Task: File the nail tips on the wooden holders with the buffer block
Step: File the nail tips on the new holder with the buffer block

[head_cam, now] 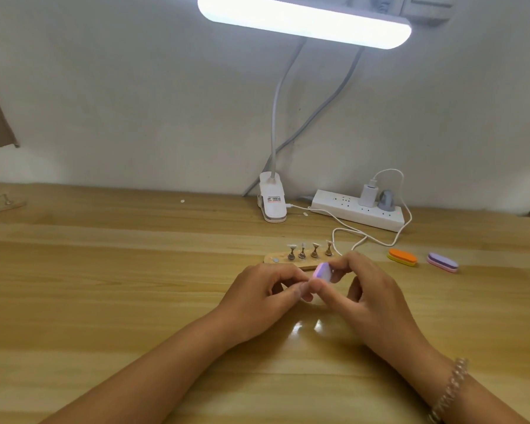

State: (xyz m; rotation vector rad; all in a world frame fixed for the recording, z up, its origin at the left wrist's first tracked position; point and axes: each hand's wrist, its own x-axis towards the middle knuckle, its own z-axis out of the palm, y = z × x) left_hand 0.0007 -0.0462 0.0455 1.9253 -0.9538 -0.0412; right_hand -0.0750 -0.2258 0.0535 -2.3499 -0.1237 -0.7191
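A wooden holder (280,259) lies on the desk with several small metal stands carrying nail tips (302,250). Just in front of it my right hand (371,296) grips a pale purple and white buffer block (323,272) between thumb and fingers. My left hand (265,293) pinches something small against the block's lower end; it looks like a nail tip on its stand, but my fingers hide most of it. One spot at the holder's left end shows only a round metal disc (276,260).
An orange and yellow buffer block (402,257) and a purple and pink one (442,262) lie to the right. A clip lamp base (272,201), a white power strip (357,210) and a looping white cable (346,232) sit behind. Another wooden holder (0,205) is far left.
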